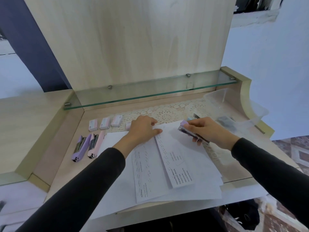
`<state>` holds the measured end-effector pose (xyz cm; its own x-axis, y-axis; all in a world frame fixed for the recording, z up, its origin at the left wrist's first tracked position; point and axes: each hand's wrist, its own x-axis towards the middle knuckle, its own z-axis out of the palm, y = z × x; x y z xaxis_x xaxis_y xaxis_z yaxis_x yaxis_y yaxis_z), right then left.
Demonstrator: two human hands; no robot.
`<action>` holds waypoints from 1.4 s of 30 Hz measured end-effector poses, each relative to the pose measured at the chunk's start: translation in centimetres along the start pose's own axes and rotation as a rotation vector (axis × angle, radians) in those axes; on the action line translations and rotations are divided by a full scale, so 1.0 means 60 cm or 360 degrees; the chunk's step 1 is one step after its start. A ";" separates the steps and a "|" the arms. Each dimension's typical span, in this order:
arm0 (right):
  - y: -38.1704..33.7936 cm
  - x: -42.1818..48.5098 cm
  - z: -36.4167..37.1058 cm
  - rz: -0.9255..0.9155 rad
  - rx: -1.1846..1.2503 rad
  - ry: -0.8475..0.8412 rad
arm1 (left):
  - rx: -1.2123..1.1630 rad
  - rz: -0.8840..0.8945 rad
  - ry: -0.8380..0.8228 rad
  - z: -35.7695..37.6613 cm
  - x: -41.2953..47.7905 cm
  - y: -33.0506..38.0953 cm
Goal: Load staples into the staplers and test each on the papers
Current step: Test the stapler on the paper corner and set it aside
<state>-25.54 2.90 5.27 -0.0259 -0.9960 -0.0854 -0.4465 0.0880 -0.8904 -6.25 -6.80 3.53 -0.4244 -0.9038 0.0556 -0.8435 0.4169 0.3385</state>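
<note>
our right hand (208, 131) wraps its grip round the lilac stapler (187, 130) at the papers' (175, 173) far edge on the counter (66, 164); our left hand (143, 129), fingers flat, pins them. best seat the edge fully, then squeeze squarely.

A pale wooden desk (55, 164) with a tall back panel (130, 39) carries a glass shelf (150, 92). A navy strip (30, 47) stands at ten o'clock, patterned floor tiles (294, 151) at four.

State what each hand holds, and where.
Right hand grips the lilac plastic stapler around its middle; left hand holds nothing, pressing on the white printed papers.
</note>
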 end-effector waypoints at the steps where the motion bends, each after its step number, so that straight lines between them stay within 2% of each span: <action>1: 0.003 0.005 -0.001 0.0018 -0.0039 0.0014 | 0.0013 -0.0012 0.0012 0.006 0.001 -0.001; 10: 0.000 0.042 0.005 -0.0066 -0.0172 0.0007 | -0.0391 0.0051 0.0221 0.025 -0.012 -0.012; 15: -0.005 0.067 0.016 -0.0141 -0.0238 0.0012 | -0.0666 0.0064 0.0236 0.029 -0.020 -0.013; 18: -0.003 0.080 0.022 -0.0164 -0.0318 0.0028 | -0.0610 0.0102 0.0288 0.030 -0.020 -0.015; 22: -0.002 0.092 0.026 -0.0214 -0.0405 0.0044 | -0.0656 0.0148 0.0214 0.026 -0.021 -0.013; 30: -0.014 0.101 0.037 -0.0272 -0.0380 -0.0078 | -0.0294 0.0260 0.0050 -0.008 -0.022 -0.004; 34: -0.018 0.094 0.047 -0.0244 -0.0295 -0.0168 | -0.0479 0.0219 0.0009 -0.020 -0.016 -0.013; 38: -0.022 0.088 0.050 -0.0260 -0.0303 -0.0192 | -0.0489 0.0182 0.0014 -0.021 -0.013 -0.030; 42: -0.025 0.083 0.052 -0.0240 -0.0284 -0.0208 | -0.0579 0.0230 0.0130 -0.028 -0.016 -0.028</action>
<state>-22.22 -2.17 4.79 0.1633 -0.9863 -0.0251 -0.5873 -0.0767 -0.8057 -3.91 -6.81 4.47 -0.4901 -0.8492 0.1966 -0.5991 0.4920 0.6317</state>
